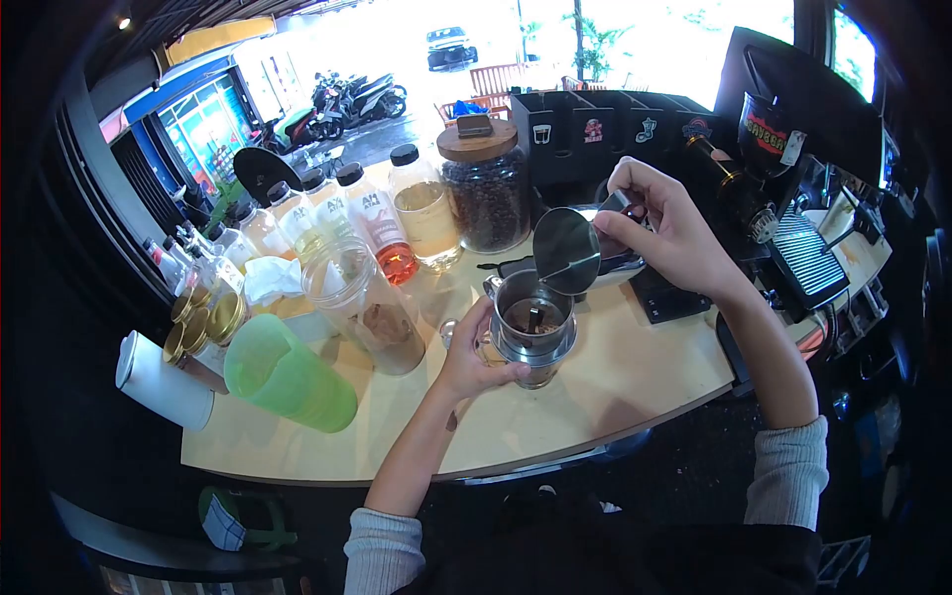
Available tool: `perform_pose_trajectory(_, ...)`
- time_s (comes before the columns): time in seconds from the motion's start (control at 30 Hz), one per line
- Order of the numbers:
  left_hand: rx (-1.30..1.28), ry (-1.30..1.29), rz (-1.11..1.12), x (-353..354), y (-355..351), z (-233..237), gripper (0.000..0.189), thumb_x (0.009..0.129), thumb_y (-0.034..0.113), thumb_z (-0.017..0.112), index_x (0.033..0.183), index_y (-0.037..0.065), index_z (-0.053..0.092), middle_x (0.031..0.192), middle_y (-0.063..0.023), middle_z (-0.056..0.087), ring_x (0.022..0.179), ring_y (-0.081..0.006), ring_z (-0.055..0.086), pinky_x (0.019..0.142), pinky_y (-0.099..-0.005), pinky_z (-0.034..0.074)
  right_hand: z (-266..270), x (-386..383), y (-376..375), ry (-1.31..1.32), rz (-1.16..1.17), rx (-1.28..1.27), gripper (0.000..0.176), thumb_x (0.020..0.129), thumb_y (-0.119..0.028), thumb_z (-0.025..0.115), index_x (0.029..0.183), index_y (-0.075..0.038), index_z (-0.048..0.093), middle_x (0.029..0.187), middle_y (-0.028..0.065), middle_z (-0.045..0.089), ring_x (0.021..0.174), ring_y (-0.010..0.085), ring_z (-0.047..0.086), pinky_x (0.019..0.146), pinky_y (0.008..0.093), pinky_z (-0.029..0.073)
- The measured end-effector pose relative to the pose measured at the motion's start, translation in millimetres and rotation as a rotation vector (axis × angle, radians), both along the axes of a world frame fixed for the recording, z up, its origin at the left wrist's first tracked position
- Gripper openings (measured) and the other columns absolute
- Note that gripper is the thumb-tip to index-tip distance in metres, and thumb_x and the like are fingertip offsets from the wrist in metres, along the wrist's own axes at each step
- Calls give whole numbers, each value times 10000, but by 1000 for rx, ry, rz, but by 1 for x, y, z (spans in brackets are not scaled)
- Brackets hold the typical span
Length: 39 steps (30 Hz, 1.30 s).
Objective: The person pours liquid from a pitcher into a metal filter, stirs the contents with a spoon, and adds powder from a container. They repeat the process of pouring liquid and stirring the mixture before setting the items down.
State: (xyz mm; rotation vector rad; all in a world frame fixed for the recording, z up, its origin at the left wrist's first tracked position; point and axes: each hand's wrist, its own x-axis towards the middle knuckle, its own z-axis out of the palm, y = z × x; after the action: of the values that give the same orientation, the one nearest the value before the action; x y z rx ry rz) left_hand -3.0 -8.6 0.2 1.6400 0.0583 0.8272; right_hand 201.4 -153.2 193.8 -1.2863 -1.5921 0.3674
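A metal drip filter (534,315) sits on top of a glass cup (540,375) near the front edge of the counter. My left hand (476,355) is wrapped round the side of the filter and cup. Inside the filter a dark upright piece and some brownish grounds show. My right hand (659,223) pinches the handle of a small metal pitcher or lid with a round dark face (567,252), tilted just above the filter's rim. What that round piece holds, if anything, cannot be made out.
Left of the cup stand a clear jar with brown powder (387,332), a green pitcher (291,375) and a white cup (169,382). Behind are bottles (375,223) and a coffee bean jar (486,193). A black organizer (610,149) and a grinder (769,139) stand back right.
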Motion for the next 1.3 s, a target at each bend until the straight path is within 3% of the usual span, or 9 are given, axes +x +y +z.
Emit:
perform_pose_trajectory(0.23, -12, 18, -29, -1, -2, 7, 1002, 571, 233, 894, 1369, -13, 341, 1344, -135, 453, 1291, -237, 418, 1111, -369, 275, 3, -2, 6, -43, -24, -8, 248, 858, -125, 662, 819, -24, 439, 695, -20, 393, 655, 51, 366, 578, 233, 364)
perform_pose_trajectory(0.87, -5, 39, -27, -1, 3, -2, 1078, 563, 209, 905, 1402, -43, 278, 1376, -152, 417, 1329, -246, 371, 1131, -373, 235, 6, 8, -1, -83, -78, 17, 246, 850, -147, 668, 816, -20, 459, 709, -1, 424, 670, 72, 387, 606, 249, 372)
perform_pose_trajectory(0.93, 1, 42, -38, -1, 4, -3, 1077, 566, 209, 904, 1403, -43, 275, 1377, -152, 415, 1328, -247, 372, 1131, -375, 234, 8, 8, -3, -210, -67, 9, 183, 908, -99, 614, 874, -39, 444, 749, 1, 546, 713, 44, 591, 649, 201, 538)
perform_pose_trajectory(1.07, 14, 29, -13, -1, 5, -6, 1065, 578, 209, 899, 1405, -35, 274, 1368, -148, 421, 1316, -247, 385, 1125, -377, 243, 8, 1, -5, -196, -57, 12, 181, 908, -96, 614, 877, -38, 446, 758, 2, 550, 715, 48, 600, 644, 195, 538)
perform_pose_trajectory(1.13, 27, 33, -16, -1, 5, -5, 1062, 581, 209, 897, 1405, -33, 272, 1366, -147, 422, 1313, -248, 388, 1124, -377, 245, 7, -5, -5, -42, -38, 2, 239, 857, -129, 661, 829, -22, 450, 711, -8, 401, 676, 62, 376, 593, 232, 374)
perform_pose_trajectory(1.3, 24, 34, -8, -2, -1, 4, 1014, 585, 216, 891, 1381, -29, 313, 1343, -138, 445, 1298, -238, 404, 1114, -370, 260, 10, -16, -2, -36, -42, -10, 237, 861, -111, 657, 831, -16, 443, 708, -8, 406, 671, 55, 388, 571, 222, 403)
